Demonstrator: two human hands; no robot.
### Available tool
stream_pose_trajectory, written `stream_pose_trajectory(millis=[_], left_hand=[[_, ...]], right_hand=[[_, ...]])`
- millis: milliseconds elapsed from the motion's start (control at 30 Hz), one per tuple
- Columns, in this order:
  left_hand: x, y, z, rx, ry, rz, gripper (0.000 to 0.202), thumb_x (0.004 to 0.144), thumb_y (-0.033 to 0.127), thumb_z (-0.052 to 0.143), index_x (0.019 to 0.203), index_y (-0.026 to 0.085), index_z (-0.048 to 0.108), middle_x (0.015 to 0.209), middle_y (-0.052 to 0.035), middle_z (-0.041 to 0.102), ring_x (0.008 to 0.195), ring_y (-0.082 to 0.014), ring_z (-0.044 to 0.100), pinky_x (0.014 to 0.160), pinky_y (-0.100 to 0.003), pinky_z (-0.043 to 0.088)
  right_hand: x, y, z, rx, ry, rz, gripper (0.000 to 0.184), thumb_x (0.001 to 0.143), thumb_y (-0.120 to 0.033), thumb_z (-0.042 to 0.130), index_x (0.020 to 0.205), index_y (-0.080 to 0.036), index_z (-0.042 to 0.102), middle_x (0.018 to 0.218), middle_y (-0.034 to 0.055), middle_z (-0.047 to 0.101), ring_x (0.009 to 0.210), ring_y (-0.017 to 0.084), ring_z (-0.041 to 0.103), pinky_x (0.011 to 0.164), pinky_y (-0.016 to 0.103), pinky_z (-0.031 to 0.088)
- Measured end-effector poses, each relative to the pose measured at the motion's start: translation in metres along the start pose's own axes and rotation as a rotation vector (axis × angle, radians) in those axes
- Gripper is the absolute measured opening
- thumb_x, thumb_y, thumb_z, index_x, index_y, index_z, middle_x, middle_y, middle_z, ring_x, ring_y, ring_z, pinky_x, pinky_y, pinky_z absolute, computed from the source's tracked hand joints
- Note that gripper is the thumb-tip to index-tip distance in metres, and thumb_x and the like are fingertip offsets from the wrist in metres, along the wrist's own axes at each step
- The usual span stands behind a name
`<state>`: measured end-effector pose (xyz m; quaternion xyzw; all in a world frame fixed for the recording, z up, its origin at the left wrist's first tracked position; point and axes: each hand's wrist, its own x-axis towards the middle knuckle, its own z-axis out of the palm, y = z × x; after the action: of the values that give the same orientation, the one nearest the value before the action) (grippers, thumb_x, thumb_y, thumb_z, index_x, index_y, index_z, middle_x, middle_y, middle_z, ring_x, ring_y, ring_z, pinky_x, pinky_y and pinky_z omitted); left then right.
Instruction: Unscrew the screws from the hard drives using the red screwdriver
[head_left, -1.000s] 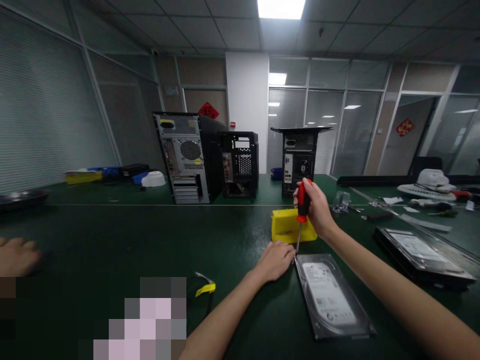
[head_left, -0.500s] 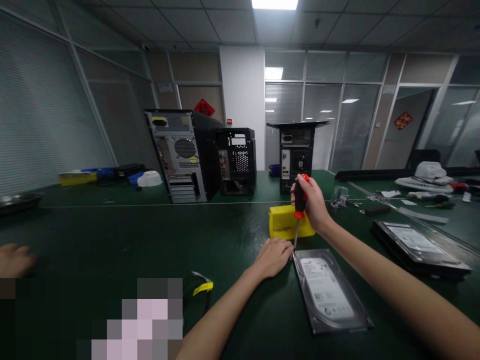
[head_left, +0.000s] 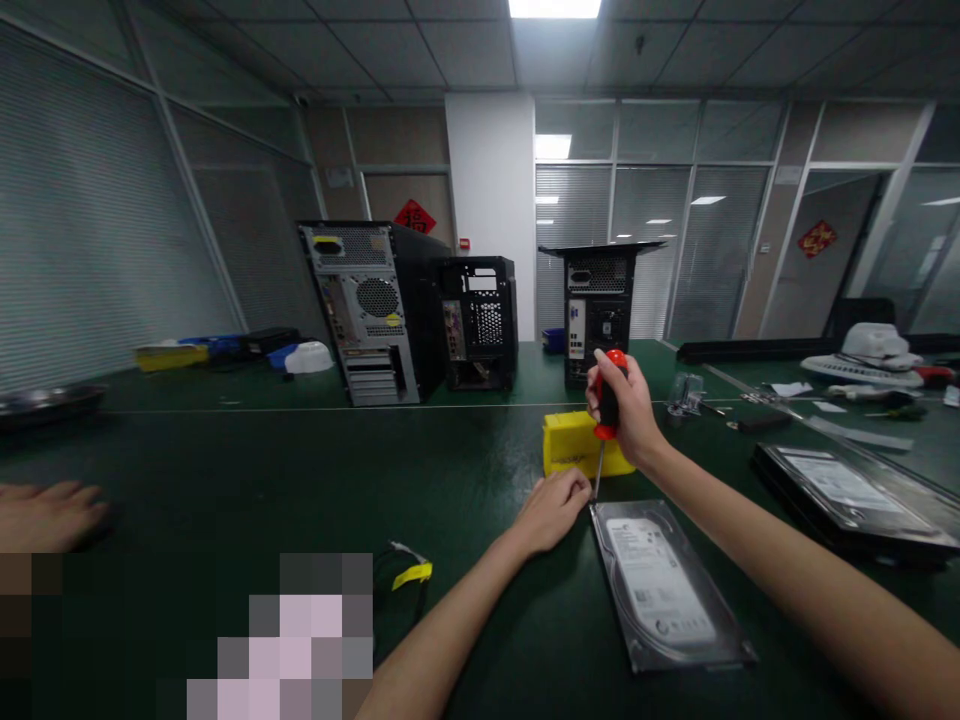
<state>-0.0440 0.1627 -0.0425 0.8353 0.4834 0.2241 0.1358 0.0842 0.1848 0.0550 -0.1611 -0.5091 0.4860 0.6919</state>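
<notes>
My right hand [head_left: 626,405] is closed round the red-and-black handle of a screwdriver [head_left: 606,410]. The tool stands nearly upright, its shaft running down to the far left corner of a hard drive [head_left: 664,590], which lies flat with its white label up. At that same corner rests my left hand [head_left: 555,508], fingers curled together beside the screwdriver's tip. Whatever those fingers pinch is hidden. Just behind both hands is a yellow box [head_left: 566,445], partly covered by my right hand.
More hard drives [head_left: 847,490] are stacked to the right. Three computer cases [head_left: 375,320] stand at the back. A cable with a yellow tag [head_left: 412,575] lies left of my forearm. Another person's hand [head_left: 49,515] is at the far left, on the green table [head_left: 262,470].
The whole view has shifted slightly to the right. The other person's hand at the left reaches further in. My hands keep their places at the drive's corner.
</notes>
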Motion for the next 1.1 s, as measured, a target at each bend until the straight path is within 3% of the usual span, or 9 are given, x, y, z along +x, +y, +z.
stream_pose_trajectory(millis=[200,533,900,1100], left_hand=[[0.0007,-0.0043,-0.0014,-0.092,-0.026,0.008,0.027,0.087,0.033,0.031,0.086,0.018,0.054,0.089,0.0001,0.059,0.082,-0.0130,0.052,0.073,-0.023,0.038],[-0.0005,-0.0033,-0.0010,-0.064,-0.043,-0.010,0.022,0.082,0.034,0.040,0.088,0.019,0.056,0.075,0.0021,0.057,0.067,-0.0112,0.050,0.060,-0.021,0.036],[0.0002,-0.0007,-0.0023,-0.017,-0.032,0.011,0.019,0.082,0.031,0.041,0.087,0.019,0.054,0.077,0.0016,0.058,0.072,-0.0123,0.051,0.063,-0.021,0.035],[-0.0001,-0.0016,-0.0009,-0.007,-0.018,0.011,0.019,0.083,0.031,0.040,0.087,0.019,0.055,0.079,0.0008,0.059,0.073,-0.0133,0.053,0.065,-0.023,0.035]], right_hand=[[0.0009,-0.0012,-0.0007,0.048,-0.019,0.005,0.024,0.076,-0.045,0.052,0.078,-0.021,0.045,0.066,-0.0045,0.053,0.044,0.006,0.046,0.034,0.016,0.035],[-0.0006,0.0003,0.0027,0.040,-0.041,-0.031,0.022,0.078,-0.044,0.050,0.079,-0.022,0.046,0.064,-0.0047,0.052,0.042,0.006,0.044,0.031,0.015,0.030],[-0.0007,0.0030,0.0022,-0.055,-0.031,-0.097,0.019,0.079,-0.040,0.052,0.088,-0.024,0.047,0.065,-0.0053,0.049,0.044,0.005,0.044,0.034,0.015,0.033],[-0.0028,0.0008,0.0065,-0.120,-0.018,-0.111,0.022,0.076,-0.039,0.057,0.087,-0.024,0.044,0.063,-0.0071,0.048,0.046,0.006,0.047,0.044,0.018,0.042]])
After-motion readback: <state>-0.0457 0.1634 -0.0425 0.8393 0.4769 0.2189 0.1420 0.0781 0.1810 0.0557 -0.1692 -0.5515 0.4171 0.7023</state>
